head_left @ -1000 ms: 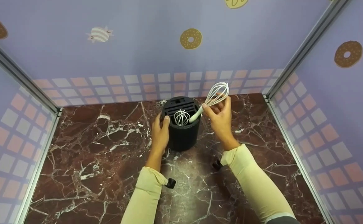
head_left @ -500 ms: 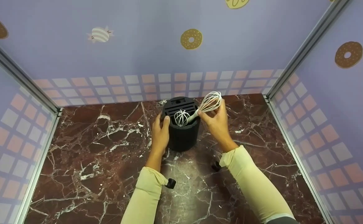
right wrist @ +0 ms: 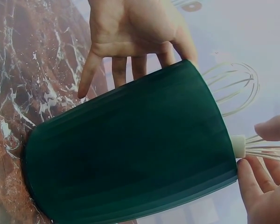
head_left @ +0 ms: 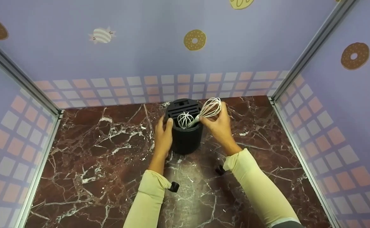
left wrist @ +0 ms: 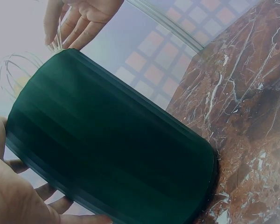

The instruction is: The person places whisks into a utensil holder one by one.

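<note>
My left hand (head_left: 163, 136) rested flat against the black holder's (head_left: 185, 138) left side, fingers straight. My right hand (head_left: 220, 126) pinched the white whisk (head_left: 208, 110), handle inside the holder.

Both forearms, in pale yellow sleeves, reach forward and converge toward the middle. The left hand (head_left: 163, 136) stands on edge, palm turned inward, its fingers (right wrist: 113, 71) straight and spread, the thumb lying up along the front. The right hand (head_left: 220, 124) is raised slightly higher, wrist bent, its fingers (right wrist: 252, 182) curled into a pinch with the thumb.
</note>
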The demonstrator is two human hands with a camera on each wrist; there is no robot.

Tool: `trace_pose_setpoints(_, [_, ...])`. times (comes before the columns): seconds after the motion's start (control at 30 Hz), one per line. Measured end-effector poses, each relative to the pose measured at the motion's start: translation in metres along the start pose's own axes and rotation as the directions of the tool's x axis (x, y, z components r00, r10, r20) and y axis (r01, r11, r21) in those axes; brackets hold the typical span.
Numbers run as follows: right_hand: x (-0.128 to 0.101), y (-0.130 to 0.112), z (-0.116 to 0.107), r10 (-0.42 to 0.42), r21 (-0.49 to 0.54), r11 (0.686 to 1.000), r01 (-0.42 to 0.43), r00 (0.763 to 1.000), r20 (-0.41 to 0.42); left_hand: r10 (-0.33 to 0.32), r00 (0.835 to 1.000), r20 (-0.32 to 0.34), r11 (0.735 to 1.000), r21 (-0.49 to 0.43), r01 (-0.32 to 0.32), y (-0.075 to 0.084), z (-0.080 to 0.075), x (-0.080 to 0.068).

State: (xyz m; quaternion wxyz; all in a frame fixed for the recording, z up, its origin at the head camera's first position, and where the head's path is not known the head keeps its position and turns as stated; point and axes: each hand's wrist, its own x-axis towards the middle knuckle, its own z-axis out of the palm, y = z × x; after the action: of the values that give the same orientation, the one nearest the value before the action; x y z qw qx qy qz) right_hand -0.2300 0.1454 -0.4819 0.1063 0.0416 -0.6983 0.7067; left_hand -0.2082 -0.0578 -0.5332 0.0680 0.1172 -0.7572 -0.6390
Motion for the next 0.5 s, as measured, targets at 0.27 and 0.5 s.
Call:
trace_pose_setpoints(0.27, [-0.0027, 0.0022, -0.0011, -0.007, -0.008, 1.0, 0.007, 0.999, 0.031, 0.002, 1.0, 0.0, 1.0, -0.008, -0.002, -0.0001, 0.0004, 0.0001])
trace_pose_setpoints(0.5, [-0.0049, 0.0018, -0.0018, -0.023, 0.045, 0.999, 0.02, 0.997, 0.07, -0.013, 1.0, 0.01, 1.0, -0.005, 0.013, -0.0005, 0.0, 0.0002])
